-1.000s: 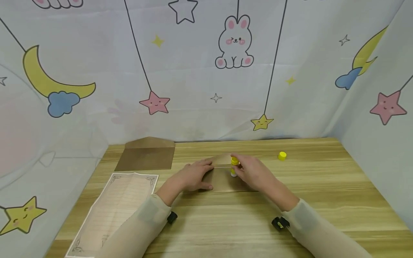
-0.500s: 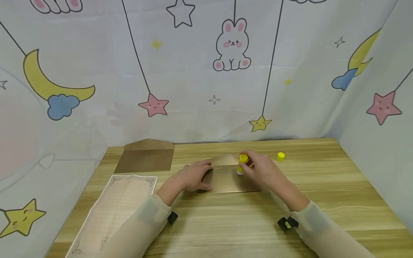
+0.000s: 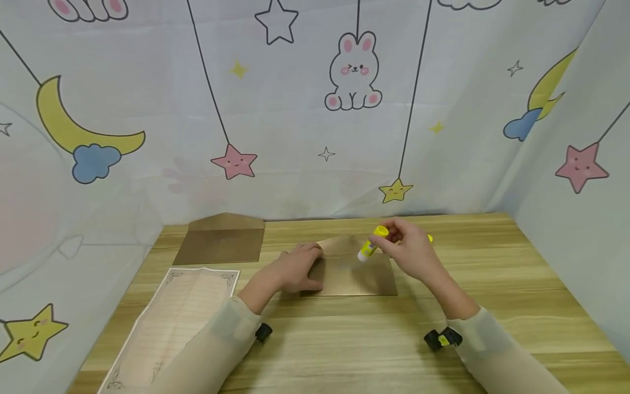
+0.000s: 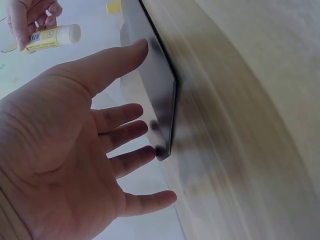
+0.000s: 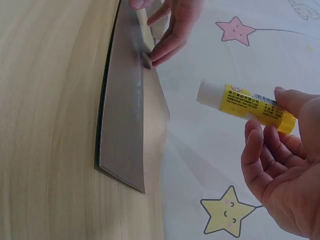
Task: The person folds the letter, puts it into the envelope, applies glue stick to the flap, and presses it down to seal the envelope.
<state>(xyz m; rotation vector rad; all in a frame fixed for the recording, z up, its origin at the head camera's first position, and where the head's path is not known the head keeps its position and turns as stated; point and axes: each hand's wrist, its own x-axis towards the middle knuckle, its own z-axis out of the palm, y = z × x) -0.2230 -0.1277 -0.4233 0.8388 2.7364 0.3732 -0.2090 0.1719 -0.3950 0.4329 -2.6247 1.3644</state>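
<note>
Envelope (image 3: 351,279): brown and a bit shiny, flat on the table, its flap (image 3: 339,244) unfolded along the back edge. I cannot tell if anything is inside.
Other envelope (image 3: 219,246): brown too, left of the envelope and a little behind it, with its flap up. What is in it cannot be seen.
Glue stick (image 3: 372,244): held just above the right part of the envelope, not touching it. It is yellow with a white end, and it leans, white end down. Tiny black writing and bar lines show on its side.
Right hand (image 3: 410,249): pinching the glue stick between thumb and fingers, over the envelope's right side.
Left hand (image 3: 299,266): resting on the left end of the envelope, fingers spread and fairly straight, not gripping.
Yellow cap (image 3: 430,238): on the table, right of the envelope and farther back, mostly hidden by the right hand.
Paper (image 3: 197,306): pale pink with lines and curly corners, left of the envelope and nearer the person.
Table (image 3: 334,350): stripy wood, under the envelope.
Cloth (image 3: 295,109): white, behind the envelope, with a bunny, moons, clouds and stars.
</note>
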